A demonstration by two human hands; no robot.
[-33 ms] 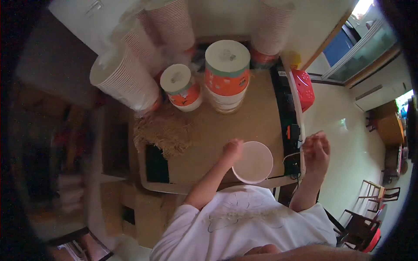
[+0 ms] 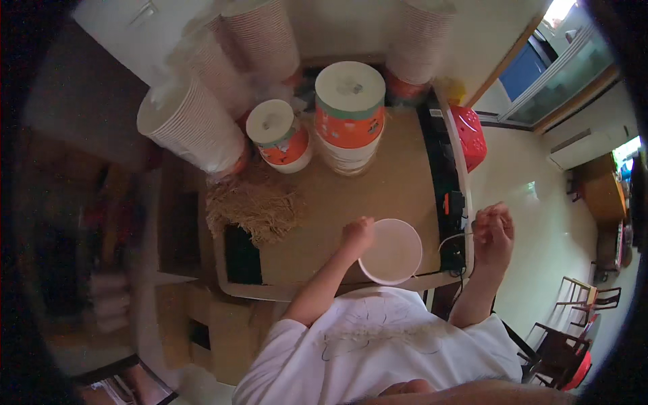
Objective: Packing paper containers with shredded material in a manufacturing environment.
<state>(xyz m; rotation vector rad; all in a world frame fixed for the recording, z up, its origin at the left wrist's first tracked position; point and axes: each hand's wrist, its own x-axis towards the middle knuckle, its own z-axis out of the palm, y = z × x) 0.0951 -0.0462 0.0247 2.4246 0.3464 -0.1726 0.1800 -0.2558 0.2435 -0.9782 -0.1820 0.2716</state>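
Note:
A white round paper tub [image 2: 391,252] stands at the table's near edge, its mouth facing up. My left hand [image 2: 358,234] is closed in a fist at its left rim; whether it grips the rim or something small is hidden. My right hand [image 2: 494,226] is raised past the table's right edge, fingers curled and pressed together. What they pinch, if anything, is too small to make out. A thin pale cord [image 2: 453,237] runs from the tabletop toward this hand. Left of the tub lies a heap of tan shredded strands [image 2: 256,206].
A tall tub stack [image 2: 351,115] with an orange and green band and a shorter one [image 2: 278,135] stand beyond. Tall nested white tub stacks [image 2: 192,125] line the back. A black device [image 2: 453,204] sits at the right edge. Beside the table is a red plastic basket [image 2: 469,138].
My right hand has shifted very slightly to the right. My left hand and the paper tub keep the same position relative to each other.

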